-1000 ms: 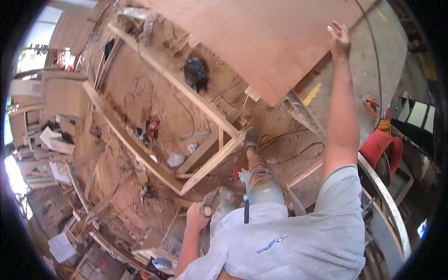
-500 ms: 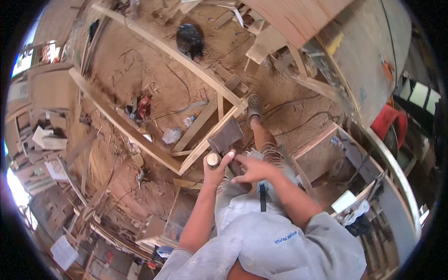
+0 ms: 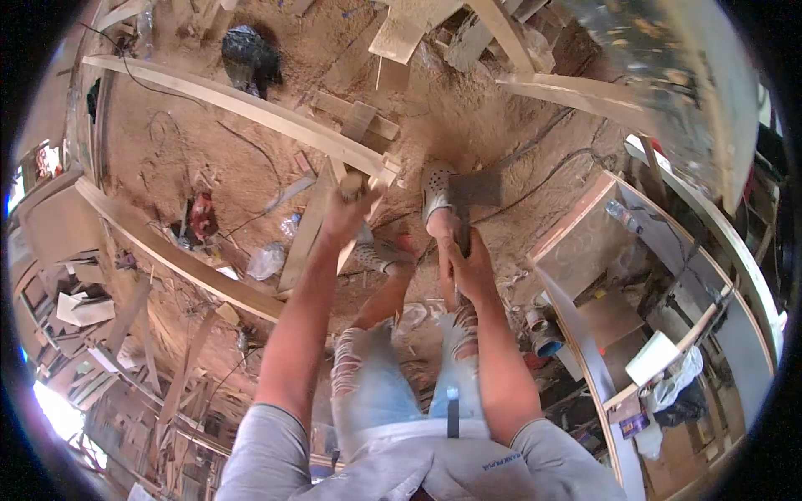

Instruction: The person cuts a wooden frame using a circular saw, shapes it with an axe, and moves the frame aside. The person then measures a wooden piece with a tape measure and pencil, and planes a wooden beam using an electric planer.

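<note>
My left hand (image 3: 341, 219) is closed around a round wooden piece (image 3: 352, 185), beside the corner of a light wooden frame (image 3: 276, 123). Whether it touches the frame is unclear. To the right, my right hand (image 3: 469, 265) grips the handle of a tool with a flat, dark, wide blade (image 3: 476, 189). The blade is beside my right shoe (image 3: 435, 190), over the dusty floor.
A black bag (image 3: 251, 57) lies beyond the frame. Boards (image 3: 418, 25) stand at the top. An open wooden cabinet (image 3: 576, 219) is at the right, with a plastic bottle (image 3: 622, 215) in it. Scrap wood (image 3: 83, 309) fills the left side.
The raised right hand came down to the tool and now holds it, farther right, apart from my left hand. The large reddish panel has left view. My view has shifted right.
</note>
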Tool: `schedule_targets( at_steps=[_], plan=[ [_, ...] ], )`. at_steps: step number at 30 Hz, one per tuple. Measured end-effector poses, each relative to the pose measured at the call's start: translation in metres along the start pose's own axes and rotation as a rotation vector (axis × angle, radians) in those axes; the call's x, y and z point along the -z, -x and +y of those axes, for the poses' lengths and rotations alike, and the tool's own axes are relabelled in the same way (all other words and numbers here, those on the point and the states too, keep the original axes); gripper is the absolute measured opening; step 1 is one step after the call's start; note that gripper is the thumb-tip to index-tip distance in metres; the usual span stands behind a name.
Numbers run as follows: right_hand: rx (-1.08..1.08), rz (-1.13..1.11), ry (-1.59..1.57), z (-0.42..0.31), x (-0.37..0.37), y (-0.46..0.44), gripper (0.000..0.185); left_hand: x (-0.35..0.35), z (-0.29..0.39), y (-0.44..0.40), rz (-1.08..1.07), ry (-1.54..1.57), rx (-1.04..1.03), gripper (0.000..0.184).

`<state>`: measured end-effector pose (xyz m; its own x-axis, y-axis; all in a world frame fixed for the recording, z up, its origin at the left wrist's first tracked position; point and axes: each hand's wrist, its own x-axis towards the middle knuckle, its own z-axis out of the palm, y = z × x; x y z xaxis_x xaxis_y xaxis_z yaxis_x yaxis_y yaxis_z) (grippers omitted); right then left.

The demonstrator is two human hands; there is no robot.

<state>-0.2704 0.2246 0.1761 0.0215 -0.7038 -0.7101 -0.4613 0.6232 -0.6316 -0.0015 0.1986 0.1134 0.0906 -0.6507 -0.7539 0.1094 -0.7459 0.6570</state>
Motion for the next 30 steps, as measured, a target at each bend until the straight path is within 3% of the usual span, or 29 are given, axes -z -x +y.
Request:
schedule_targets(
  at_steps=[2,4,7,9,13,16,24,30],
  plan=[
    [0.182,0.097,0.072,0.077,0.002,-0.038,0.036,-0.009,-0.015,-0.068,-0.006,-0.078,-0.028,0.025],
    [0.151,0.078,-0.011,0.112,0.007,-0.054,0.029,-0.029,-0.016,-0.125,0.002,-0.191,-0.106,0.026],
    [-0.276,-0.046,-0.377,0.098,0.003,-0.057,0.022,-0.052,-0.037,-0.211,-0.071,-0.285,-0.318,0.035],
    [-0.243,-0.029,-0.342,0.118,-0.010,-0.066,0.023,-0.070,-0.041,-0.245,-0.117,-0.384,-0.210,0.037],
    [-0.289,0.000,-0.357,0.114,-0.020,-0.081,0.024,-0.093,-0.046,-0.273,-0.162,-0.466,-0.070,0.041],
    [-0.289,-0.006,-0.296,0.120,-0.017,-0.079,0.024,-0.100,-0.066,-0.290,-0.230,-0.317,0.001,0.039],
    [-0.205,0.008,-0.196,0.131,-0.004,-0.090,0.024,-0.108,-0.078,-0.295,-0.246,-0.332,0.030,0.036],
    [0.054,0.264,0.245,0.129,0.014,-0.123,0.040,-0.107,-0.087,-0.301,-0.213,-0.455,0.034,0.038]
  ],
)
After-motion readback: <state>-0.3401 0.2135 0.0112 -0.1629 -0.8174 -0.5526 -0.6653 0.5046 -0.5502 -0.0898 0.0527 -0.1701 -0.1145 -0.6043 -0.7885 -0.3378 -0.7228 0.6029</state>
